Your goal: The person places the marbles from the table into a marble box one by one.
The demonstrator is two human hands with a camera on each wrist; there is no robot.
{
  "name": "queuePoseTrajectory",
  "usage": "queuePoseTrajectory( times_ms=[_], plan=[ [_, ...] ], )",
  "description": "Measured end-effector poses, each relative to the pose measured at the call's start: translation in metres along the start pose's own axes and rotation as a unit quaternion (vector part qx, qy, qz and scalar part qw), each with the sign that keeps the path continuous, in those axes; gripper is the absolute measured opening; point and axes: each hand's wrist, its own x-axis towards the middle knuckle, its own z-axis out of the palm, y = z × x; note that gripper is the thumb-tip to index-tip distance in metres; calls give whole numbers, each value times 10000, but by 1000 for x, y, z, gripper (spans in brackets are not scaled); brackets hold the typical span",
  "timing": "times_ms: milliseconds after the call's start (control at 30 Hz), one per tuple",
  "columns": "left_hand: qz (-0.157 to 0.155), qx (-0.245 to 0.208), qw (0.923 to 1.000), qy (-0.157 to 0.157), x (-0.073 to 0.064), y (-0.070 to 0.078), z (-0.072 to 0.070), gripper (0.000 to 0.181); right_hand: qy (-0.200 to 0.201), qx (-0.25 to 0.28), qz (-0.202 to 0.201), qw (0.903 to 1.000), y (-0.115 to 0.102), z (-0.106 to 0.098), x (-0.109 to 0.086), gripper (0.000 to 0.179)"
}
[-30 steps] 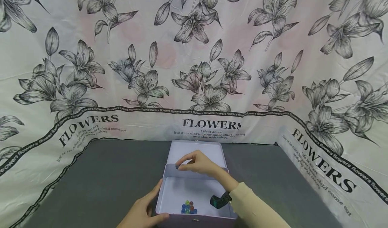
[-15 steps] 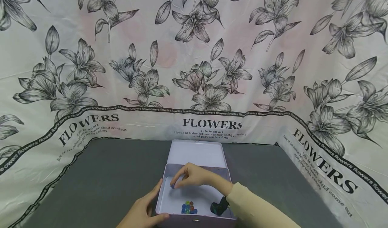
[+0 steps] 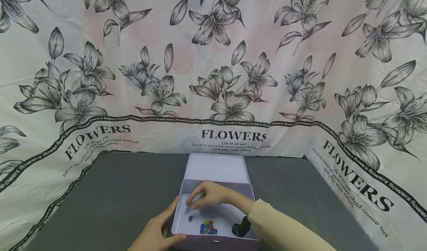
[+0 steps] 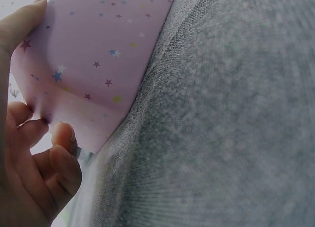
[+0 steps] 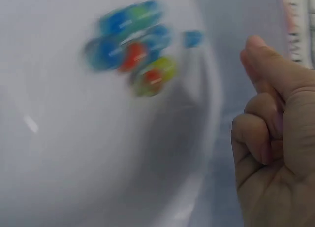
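An open lilac box [image 3: 207,242] stands on the grey table, its lid [image 3: 217,167] leaning back. My left hand [image 3: 168,227] grips the box's front left corner; the left wrist view shows the thumb and fingers [image 4: 30,131] around the starred pink wall [image 4: 98,45]. My right hand [image 3: 197,201] hovers inside the box, fingers hanging loosely and holding nothing. Below it a single blue marble [image 3: 190,218] lies on the box floor, apart from a cluster of several coloured marbles [image 3: 207,228]. The right wrist view shows the cluster [image 5: 133,45], the lone blue marble [image 5: 193,38] and my curled fingers [image 5: 268,118], blurred.
The grey table top [image 3: 126,191] extends left and right of the box. A flower-printed cloth [image 3: 213,76] hangs behind and wraps both sides. A black wrist camera [image 3: 241,228] sits at my right wrist over the box's right side.
My right hand carried a blue marble from over the lid down into the box and let it go. The marble now lies on the box floor. The left hand has stayed put.
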Motion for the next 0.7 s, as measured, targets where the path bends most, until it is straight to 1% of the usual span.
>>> queuePoseTrajectory(
  times_ms=[233, 367, 467, 533, 567, 633, 700],
  plan=[
    [74, -76, 9999, -64, 3, -1, 3, 99, 589, 190, -140, 9980, -21, -20, -11, 19],
    [-15, -87, 9999, -107, 5, -2, 5, 102, 1158, 383, -36, 9925, -30, -32, -26, 18],
    [-151, -86, 9998, -79, 6, -2, 8, 105, 1740, 444, 151, 9836, -34, -42, -41, 20],
    [-217, -102, 9997, -54, 5, -2, 8, 105, 2141, 386, 240, 9758, -37, -50, -55, 22],
    [-216, -172, 9996, -92, 5, -1, 7, 104, 2327, 327, 234, 9717, -38, -54, -62, 24],
    [-115, -259, 9993, -224, 4, -1, 3, 99, 2685, 167, 188, 9630, -39, -60, -79, 25],
    [-9, -265, 9987, -426, 4, 0, -5, 94, 3061, -82, 130, 9519, -39, -64, -96, 26]
  ],
)
